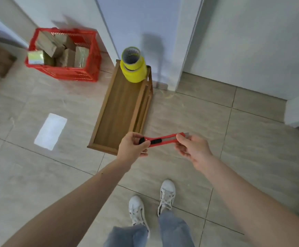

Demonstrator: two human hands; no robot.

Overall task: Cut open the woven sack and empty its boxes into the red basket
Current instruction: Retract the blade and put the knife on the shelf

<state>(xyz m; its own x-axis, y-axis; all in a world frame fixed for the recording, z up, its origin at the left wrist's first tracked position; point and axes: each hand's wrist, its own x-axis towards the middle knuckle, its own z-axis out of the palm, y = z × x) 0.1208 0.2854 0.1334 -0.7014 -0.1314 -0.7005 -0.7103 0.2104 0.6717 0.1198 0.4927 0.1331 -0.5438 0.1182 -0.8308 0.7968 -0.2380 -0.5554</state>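
Both hands are holding a red utility knife [163,139] level, just in front of the near end of the wooden rack [122,111]. Left hand [133,147] is pinching the butt, thumb beside the black slider, probably to work the blade. Right hand [192,148] is pinching the blade end, steadying it; little metal showing past the fingertips.

Red basket [63,54] is sitting beyond the rack's far left, already holding boxes [59,49]. Yellow tape rolls [133,66] are standing on the rack's far end.

No woven sack in view. Blade length hard to judge; basket blurred.
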